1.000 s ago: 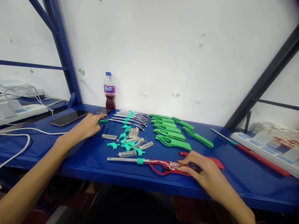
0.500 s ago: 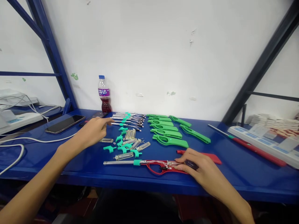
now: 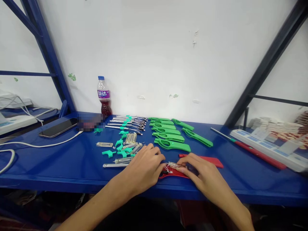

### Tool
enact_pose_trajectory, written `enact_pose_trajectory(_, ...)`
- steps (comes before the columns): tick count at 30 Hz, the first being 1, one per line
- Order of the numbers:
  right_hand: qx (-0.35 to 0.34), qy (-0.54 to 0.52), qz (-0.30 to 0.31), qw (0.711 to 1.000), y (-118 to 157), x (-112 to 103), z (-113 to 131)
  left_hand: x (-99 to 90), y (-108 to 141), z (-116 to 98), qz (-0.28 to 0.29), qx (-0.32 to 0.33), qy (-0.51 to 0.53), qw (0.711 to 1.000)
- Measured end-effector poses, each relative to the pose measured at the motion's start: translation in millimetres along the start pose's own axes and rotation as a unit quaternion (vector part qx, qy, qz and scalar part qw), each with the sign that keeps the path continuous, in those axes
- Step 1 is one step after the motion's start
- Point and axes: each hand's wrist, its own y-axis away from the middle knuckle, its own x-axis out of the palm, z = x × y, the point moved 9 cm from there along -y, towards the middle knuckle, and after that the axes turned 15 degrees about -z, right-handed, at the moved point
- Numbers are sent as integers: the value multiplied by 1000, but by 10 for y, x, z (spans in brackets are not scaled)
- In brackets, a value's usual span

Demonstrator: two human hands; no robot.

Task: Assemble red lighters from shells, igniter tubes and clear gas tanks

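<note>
A red half casing of a long lighter (image 3: 176, 172) lies near the table's front edge, its metal tube (image 3: 115, 165) pointing left. My left hand (image 3: 144, 168) is closed over the casing's front part, fingertips at the white wires, and hides much of the tube. My right hand (image 3: 207, 175) pinches the rear of the casing around a clear fuel tank (image 3: 174, 164). A dark purple piece (image 3: 192, 169) shows between its fingers; its kind is unclear. Behind lies another red casing half (image 3: 211, 161). Clear fuel tanks (image 3: 131, 138) and teal triggers (image 3: 108, 154) lie to the left.
Several metal lighter tubes with wires (image 3: 125, 123) and green casing halves (image 3: 172, 146) lie farther back. A drink bottle (image 3: 104, 96) stands by the wall, a phone (image 3: 58, 127) and white cable (image 3: 48, 146) at left. A red lighter (image 3: 260, 151) and power strip (image 3: 264, 147) lie right.
My left hand has come from the metal tubes at the back down to the red casing, beside my right hand. A teal piece now lies near the tubes' left end. My right hand stays at the casing.
</note>
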Motion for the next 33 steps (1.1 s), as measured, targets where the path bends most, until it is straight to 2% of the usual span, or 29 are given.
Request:
enact_pose_trajectory(4,-12,12,-11,1000,17,2,5,-19,43,40,-31,-3,31,999)
enact_pose_trajectory(10,-23,36,-29,999,51,1,-25,17,62,-56,-59,24,41,997)
enact_pose_trajectory(24,-87,64,-23,994,61,-2,79,-17,67,-146,-68,64,19,995)
enact_pose_trajectory(33,-96,85,-16,992,65,12,93,-46,72,-138,-81,63,35,994)
